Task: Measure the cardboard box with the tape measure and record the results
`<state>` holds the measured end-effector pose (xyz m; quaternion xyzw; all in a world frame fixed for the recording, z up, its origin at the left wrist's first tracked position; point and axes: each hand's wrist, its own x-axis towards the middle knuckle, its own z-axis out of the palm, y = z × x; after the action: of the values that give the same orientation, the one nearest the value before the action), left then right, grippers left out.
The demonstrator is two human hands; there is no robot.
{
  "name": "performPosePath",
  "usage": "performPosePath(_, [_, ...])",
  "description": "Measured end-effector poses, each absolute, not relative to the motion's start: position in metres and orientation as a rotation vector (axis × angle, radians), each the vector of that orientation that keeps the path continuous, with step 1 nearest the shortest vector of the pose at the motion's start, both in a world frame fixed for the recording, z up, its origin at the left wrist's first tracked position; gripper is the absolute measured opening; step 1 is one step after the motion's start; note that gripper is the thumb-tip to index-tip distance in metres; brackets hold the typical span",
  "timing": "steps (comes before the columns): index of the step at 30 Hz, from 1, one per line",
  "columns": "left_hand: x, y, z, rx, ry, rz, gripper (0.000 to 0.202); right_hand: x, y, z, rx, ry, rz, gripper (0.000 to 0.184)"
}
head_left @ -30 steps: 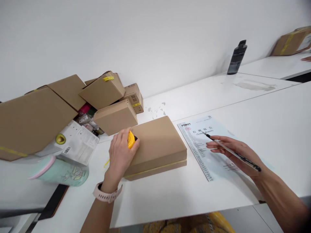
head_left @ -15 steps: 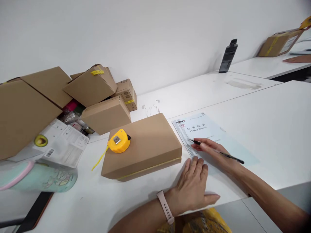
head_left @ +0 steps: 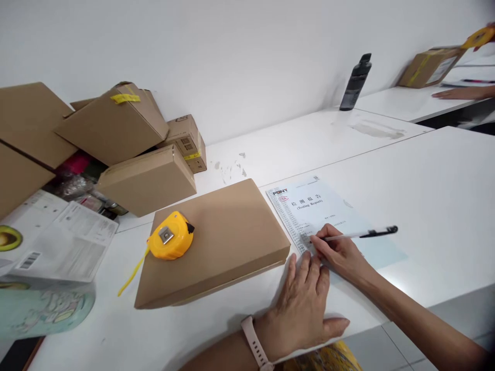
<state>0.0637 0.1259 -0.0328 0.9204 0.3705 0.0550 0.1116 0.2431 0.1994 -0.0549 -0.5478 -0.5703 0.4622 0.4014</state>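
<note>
Writing on the report (head_left: 327,208) seems in hand: the pen (head_left: 361,235) is pinched by the right hand (head_left: 344,257); the left hand (head_left: 303,306) is spread, released; steady strokes are probably called for.

Cardboard boxes number at least six: one flat box (head_left: 232,226) at 7 o'clock, one far box (head_left: 428,67) at 2, and four or more in the heap (head_left: 112,129) between 9 and 10, where overlaps hide the exact total. There is one tape measure (head_left: 174,239) at 8, one pen (head_left: 377,233) and one report (head_left: 313,202) near 4, one dark bottle (head_left: 353,87) at 2, and one teal cup (head_left: 58,309) at 8.
</note>
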Motion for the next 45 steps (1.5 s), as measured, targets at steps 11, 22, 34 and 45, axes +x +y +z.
performPosePath(11, [0.0637, 0.1261, -0.0339, 2.814, 1.118, 0.187, 0.086, 0.2419, 0.1947, -0.0532, -1.555, -1.711, 0.839, 0.026])
performPosePath(22, [0.0639, 0.1263, -0.034, 2.861, 1.129, 0.208, 0.086, 0.244, 0.1942, -0.0516, -1.544, -1.747, 0.822, 0.026])
performPosePath(34, [0.063, 0.1253, -0.0334, 2.854, 1.136, 0.192, 0.086, 0.2434, 0.1936, -0.051, -1.587, -1.773, 0.823, 0.027])
performPosePath(45, [0.0629, 0.1251, -0.0307, 2.915, 1.154, 0.176, 0.085, 0.2425, 0.1944, -0.0512, -1.566, -1.761, 0.832, 0.025])
